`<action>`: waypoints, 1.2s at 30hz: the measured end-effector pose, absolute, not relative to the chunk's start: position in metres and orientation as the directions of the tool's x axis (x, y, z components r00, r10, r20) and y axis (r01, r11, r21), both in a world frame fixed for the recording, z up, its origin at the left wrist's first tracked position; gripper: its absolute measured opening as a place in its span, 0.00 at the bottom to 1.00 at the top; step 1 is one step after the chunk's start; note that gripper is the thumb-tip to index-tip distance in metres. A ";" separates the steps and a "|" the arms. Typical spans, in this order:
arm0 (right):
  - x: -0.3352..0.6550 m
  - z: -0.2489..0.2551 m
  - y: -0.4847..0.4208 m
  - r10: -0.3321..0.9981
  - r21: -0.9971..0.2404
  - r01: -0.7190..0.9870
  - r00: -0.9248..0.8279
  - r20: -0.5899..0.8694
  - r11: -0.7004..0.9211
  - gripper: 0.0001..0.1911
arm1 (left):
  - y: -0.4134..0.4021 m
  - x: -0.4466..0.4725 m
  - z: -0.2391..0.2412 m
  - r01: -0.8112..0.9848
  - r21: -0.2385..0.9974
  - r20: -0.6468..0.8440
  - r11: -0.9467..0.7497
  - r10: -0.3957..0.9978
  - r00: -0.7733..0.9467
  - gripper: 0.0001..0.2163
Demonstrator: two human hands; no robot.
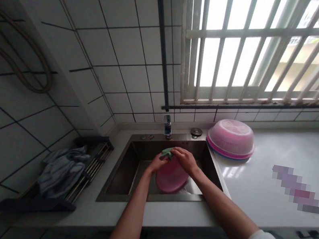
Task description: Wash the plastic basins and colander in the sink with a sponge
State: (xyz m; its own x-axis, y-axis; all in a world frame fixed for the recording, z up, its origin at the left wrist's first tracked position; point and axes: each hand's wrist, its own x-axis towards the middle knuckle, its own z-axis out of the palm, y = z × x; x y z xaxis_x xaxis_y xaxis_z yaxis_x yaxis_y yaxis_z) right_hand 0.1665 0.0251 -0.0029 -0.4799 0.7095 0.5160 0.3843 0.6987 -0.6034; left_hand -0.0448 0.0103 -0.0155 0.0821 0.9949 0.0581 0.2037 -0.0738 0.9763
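Your left hand (157,163) and right hand (185,159) gripped a green cloth (167,153) over the pink basin (171,178) in the sink (172,198); the faucet (167,125) stood behind, upturned basins (231,137) right, a rack (93,169) left.

The pale, glossy countertop (256,197), with a metal sink (124,171) set into it, carries upturned pink basins (231,137) just beside the sink's right edge, a pixelated item (297,190) farther right, and a metal-barred rack (94,163) on the left.
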 end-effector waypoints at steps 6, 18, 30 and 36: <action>0.199 -0.015 0.047 0.897 -0.680 0.603 -0.153 0.415 0.418 0.18 | 0.007 -0.049 -0.014 0.206 0.976 0.063 -0.077 0.995 0.074 0.36; 0.169 -0.015 0.034 0.824 -0.637 0.523 -0.384 0.417 0.566 0.19 | -0.001 -0.036 -0.006 0.594 0.804 0.165 -0.009 0.964 -0.209 0.30; 0.206 -0.042 0.063 0.942 -0.826 0.484 0.011 0.336 0.289 0.15 | 0.002 -0.048 0.000 0.501 0.861 0.150 0.080 0.903 -0.402 0.16; 0.185 -0.019 0.038 0.876 -0.703 0.527 -0.216 0.432 0.477 0.14 | -0.001 -0.037 -0.004 0.597 0.799 0.255 -0.075 0.940 -0.224 0.32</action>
State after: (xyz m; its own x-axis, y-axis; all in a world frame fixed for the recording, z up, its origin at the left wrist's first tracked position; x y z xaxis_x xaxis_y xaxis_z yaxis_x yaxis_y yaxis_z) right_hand 0.1852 0.0381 -0.0193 -0.2161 0.8757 0.4318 0.5271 0.4769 -0.7033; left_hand -0.0366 -0.0014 -0.0039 -0.2243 0.9405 0.2553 0.5967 -0.0746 0.7990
